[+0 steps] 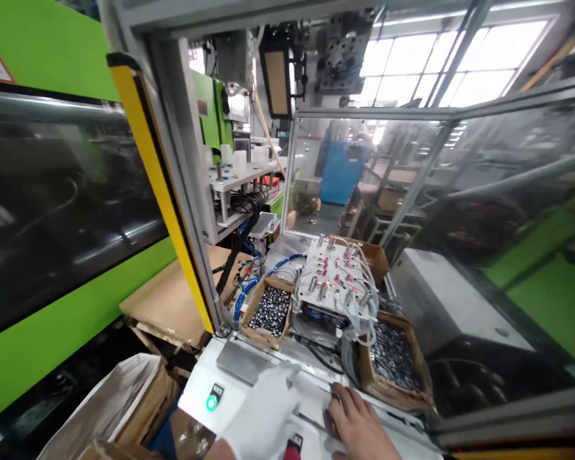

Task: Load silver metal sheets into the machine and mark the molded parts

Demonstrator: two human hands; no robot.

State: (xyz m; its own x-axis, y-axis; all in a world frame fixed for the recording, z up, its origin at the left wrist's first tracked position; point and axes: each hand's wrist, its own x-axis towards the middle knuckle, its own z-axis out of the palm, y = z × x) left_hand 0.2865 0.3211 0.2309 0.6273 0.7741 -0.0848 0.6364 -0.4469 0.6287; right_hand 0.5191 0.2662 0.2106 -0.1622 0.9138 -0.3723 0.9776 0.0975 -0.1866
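My left hand [267, 409], in a white glove, lies flat with its fingers stretched out on the white machine ledge [204, 374]. My bare right hand [359, 421] rests beside it on the same ledge, fingers spread forward and holding nothing. A green lit button [212, 402] sits just left of the gloved hand. Ahead of both hands stands a metal fixture plate [333, 278] with several pins and wires. Cardboard boxes of small dark metal parts flank it, one on the left [269, 311] and one on the right [393, 358].
A yellow light-curtain post [160, 185] rises at the left beside the green machine [52, 319] with its dark window. Clear guard panels [483, 211] enclose the right side. Flat cardboard [172, 300] and a lined box [119, 402] sit at lower left. Blue tubes [249, 287] run behind the left box.
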